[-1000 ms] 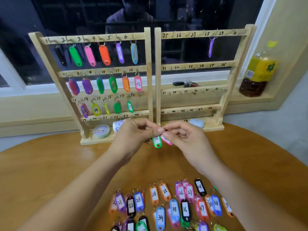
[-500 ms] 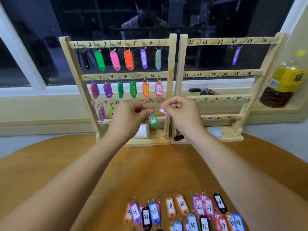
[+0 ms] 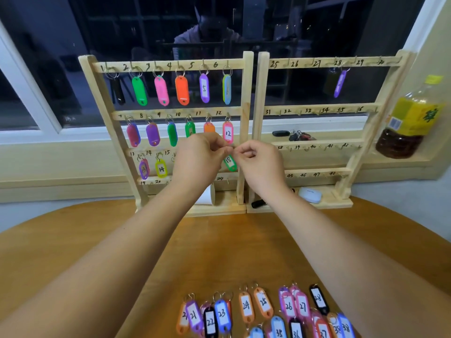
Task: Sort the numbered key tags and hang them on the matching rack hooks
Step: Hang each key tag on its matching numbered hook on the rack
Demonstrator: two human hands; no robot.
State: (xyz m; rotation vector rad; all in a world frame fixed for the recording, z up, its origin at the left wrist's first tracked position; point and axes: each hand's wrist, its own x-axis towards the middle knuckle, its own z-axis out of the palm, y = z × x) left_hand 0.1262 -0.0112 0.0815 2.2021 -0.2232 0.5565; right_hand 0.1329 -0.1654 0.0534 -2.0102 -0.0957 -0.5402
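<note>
"Key tag 18, the green one, where is it?" asks the first speaker.

"It hangs between the two hands, in front of the third bar of the left rack, near the right end of that bar and just under the pink tag 12," the second answers. "Whether its ring sits on a hook, one cannot tell, because the fingers hide it."

"And the grips?"

"The left grip is closed to a pinch, thumb against forefinger, at the top of the tag. The right grip has curled fingers, and its tips meet those of the left one just above the tag (what it pinches, if anything, is hidden)."

"What else hangs there?"

"On the left rack the bars 1 to 6 and 7 to 12 are full, and tags 13 and 14 show on the third bar. The right rack carries one purple tag under the number 28."

"And the desk?"

"Loose tags lie in rows at its near edge, with numbers between 21 and 38. A bottle stands on the sill at the right."
</note>
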